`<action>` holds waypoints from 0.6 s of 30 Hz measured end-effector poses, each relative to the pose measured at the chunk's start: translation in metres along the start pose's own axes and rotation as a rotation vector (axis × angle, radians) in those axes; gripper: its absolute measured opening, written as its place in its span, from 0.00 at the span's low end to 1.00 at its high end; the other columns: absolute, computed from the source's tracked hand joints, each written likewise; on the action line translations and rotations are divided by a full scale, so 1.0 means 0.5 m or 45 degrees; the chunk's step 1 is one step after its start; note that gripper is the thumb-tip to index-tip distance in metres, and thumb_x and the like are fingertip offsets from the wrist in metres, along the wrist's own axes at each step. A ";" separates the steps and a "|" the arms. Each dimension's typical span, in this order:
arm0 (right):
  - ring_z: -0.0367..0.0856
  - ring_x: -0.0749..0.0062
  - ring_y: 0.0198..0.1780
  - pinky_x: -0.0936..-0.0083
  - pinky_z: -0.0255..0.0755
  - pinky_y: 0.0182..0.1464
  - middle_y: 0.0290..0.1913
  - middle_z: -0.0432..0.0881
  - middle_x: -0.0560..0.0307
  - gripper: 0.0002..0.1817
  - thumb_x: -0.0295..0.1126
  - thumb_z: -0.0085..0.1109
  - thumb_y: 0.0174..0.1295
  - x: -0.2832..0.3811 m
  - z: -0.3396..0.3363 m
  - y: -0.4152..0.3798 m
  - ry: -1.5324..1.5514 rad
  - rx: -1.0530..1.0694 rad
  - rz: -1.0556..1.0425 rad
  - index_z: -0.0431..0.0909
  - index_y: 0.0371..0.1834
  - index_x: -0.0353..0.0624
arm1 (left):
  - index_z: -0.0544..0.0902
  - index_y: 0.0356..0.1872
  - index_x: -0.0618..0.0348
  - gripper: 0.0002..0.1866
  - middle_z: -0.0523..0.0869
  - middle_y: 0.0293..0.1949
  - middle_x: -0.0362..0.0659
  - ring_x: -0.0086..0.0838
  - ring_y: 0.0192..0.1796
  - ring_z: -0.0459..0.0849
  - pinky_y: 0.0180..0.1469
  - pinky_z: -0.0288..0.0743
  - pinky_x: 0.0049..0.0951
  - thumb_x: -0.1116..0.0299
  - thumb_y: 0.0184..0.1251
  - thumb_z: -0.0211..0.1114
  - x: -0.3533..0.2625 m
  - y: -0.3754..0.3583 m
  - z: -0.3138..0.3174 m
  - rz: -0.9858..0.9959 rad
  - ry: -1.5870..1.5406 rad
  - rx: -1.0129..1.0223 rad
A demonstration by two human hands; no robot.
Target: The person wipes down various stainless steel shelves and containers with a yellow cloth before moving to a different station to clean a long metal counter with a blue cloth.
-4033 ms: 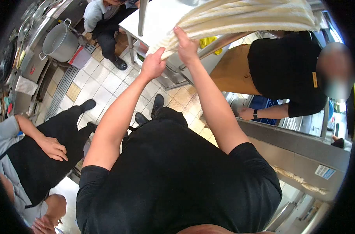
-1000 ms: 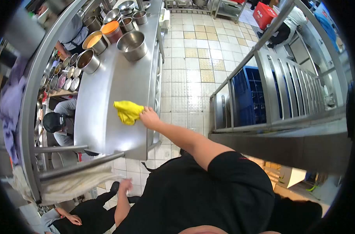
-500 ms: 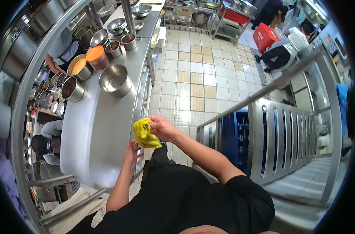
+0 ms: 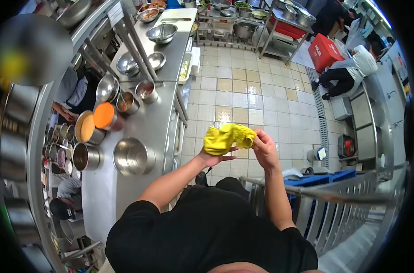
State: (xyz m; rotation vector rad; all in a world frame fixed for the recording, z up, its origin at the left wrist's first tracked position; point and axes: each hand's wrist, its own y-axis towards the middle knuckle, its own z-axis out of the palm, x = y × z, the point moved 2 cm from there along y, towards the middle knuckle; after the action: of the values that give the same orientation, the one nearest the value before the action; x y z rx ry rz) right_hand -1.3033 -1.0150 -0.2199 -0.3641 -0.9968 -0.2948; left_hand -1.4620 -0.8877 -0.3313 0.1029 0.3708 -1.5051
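A crumpled yellow cloth (image 4: 221,139) is stretched between my two hands in front of my chest, above the tiled floor. My right hand (image 4: 266,149) pinches its right end between thumb and fingers. Under the left part of the cloth is my left hand (image 4: 210,158), with a couple of fingers reaching out to the right below it; the rest of that hand is partly covered. To the left stands a steel counter (image 4: 129,200) with a wide steel pot (image 4: 134,157) near its edge.
An orange-lidded container (image 4: 105,116), a pot of orange liquid (image 4: 86,127) and several bowls crowd the counter. An upright post (image 4: 136,45) rises from it. A slatted metal rack (image 4: 325,214) stands right. Co-workers are at left and far right, near a red box (image 4: 323,52).
My hands and the yellow cloth have moved right, away from the counter. The cloth is more spread, with my left hand now under it. The view has shifted, showing more of the far counter.
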 end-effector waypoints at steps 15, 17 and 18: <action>0.81 0.73 0.48 0.72 0.75 0.54 0.47 0.86 0.53 0.17 0.37 0.59 0.72 0.105 -0.164 0.592 -0.989 0.269 0.029 0.81 0.61 0.45 | 0.78 0.60 0.55 0.18 0.88 0.50 0.42 0.29 0.47 0.88 0.49 0.83 0.33 0.68 0.71 0.63 -0.493 0.397 -0.078 0.780 0.506 -0.834; 0.81 0.73 0.48 0.72 0.75 0.53 0.47 0.86 0.54 0.17 0.37 0.59 0.72 0.146 -0.175 0.679 -1.129 0.363 0.086 0.81 0.60 0.44 | 0.77 0.60 0.57 0.20 0.87 0.50 0.42 0.29 0.48 0.88 0.51 0.82 0.32 0.72 0.67 0.66 -0.597 0.382 -0.062 1.045 0.591 -0.969; 0.81 0.72 0.48 0.70 0.75 0.53 0.46 0.87 0.56 0.17 0.37 0.59 0.73 0.161 -0.174 0.716 -1.100 0.371 0.070 0.81 0.60 0.43 | 0.78 0.57 0.59 0.18 0.88 0.47 0.40 0.28 0.46 0.88 0.50 0.82 0.30 0.73 0.67 0.67 -0.645 0.374 -0.048 1.193 0.690 -0.983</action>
State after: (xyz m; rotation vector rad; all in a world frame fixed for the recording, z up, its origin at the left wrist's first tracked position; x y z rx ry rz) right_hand -1.0523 -0.7358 -0.2519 -0.2472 -1.8481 0.0826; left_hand -1.2890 -0.5593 -0.2867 0.0522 1.1327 -0.3240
